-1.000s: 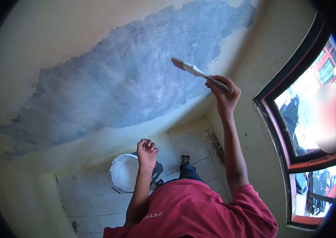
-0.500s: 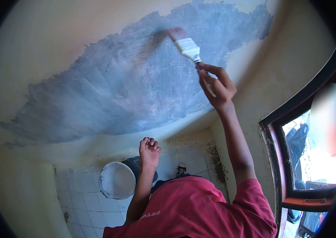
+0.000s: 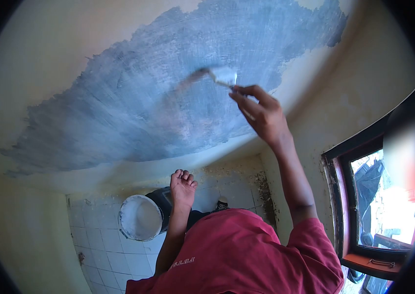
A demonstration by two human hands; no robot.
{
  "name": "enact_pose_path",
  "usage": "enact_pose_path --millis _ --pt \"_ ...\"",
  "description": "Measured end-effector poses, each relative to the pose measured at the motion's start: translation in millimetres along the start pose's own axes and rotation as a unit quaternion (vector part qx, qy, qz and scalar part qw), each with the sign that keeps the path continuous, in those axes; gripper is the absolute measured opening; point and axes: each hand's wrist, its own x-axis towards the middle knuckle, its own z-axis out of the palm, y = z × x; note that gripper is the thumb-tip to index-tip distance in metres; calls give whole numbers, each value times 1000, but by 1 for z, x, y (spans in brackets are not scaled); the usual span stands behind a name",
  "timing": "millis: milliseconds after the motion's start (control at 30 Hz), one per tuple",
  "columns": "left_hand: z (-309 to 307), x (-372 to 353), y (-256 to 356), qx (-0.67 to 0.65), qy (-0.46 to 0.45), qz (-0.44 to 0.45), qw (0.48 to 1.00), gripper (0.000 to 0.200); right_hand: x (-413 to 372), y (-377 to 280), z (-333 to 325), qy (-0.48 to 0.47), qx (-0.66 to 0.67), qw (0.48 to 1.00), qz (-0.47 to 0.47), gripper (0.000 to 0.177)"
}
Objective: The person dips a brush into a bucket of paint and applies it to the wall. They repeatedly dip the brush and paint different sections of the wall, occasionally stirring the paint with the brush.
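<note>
My right hand [image 3: 265, 115] is raised toward the wall, its fingers closed around the handle of a paintbrush [image 3: 224, 77]. The brush has a pale ferrule, and its bristles, smeared by motion, meet the grey-blue patch [image 3: 168, 93] on the wall. Low at the middle, my left hand [image 3: 183, 188] hangs in front of my body with the palm turned up. Its fingers are loosely curled in, with nothing visible in them. Left of that hand, a bucket [image 3: 140, 218] of whitish liquid stands on the floor.
Cream wall [image 3: 60, 49] surrounds the grey-blue patch. A dark container [image 3: 161, 203] stands beside the bucket on the white floor tiles [image 3: 112, 242]. To the right is a dark-framed window [image 3: 339, 161], with an orange sill [image 3: 369, 262] holding a metal hook.
My right hand and the brush have come down along the wall, the bristles sweeping lower over the patch. The view has shifted slightly; my left hand stays nearly in place.
</note>
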Motion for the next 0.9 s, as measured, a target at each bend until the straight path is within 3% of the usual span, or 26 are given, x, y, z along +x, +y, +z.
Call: enact_pose_path --millis 133,267,300,400,500,633,767,900 --pt "9 7 -2 19 -18 3 1000 17 34 -3 -19 84 -41 994 -55 29" --pt "14 10 -4 9 -24 9 1000 17 19 -13 -16 167 -43 982 -72 28" --pt "14 11 -5 9 -19 10 1000 17 13 -12 -11 164 -40 983 -73 28" --pt "11 9 -11 10 -5 4 1000 17 -15 -3 12 -14 -24 1000 -12 26" --pt "11 9 -14 7 -10 2 1000 17 -26 -10 3 -42 3 999 32 24" --pt "15 9 -17 2 -30 -10 1000 17 -16 10 -4 -2 -4 999 48 19" --pt "26 9 -20 18 -44 -14 999 17 12 13 -16 114 -54 990 -56 19" --pt "25 8 -22 7 -44 -11 999 16 -15 1 2 134 -59 988 -40 21"
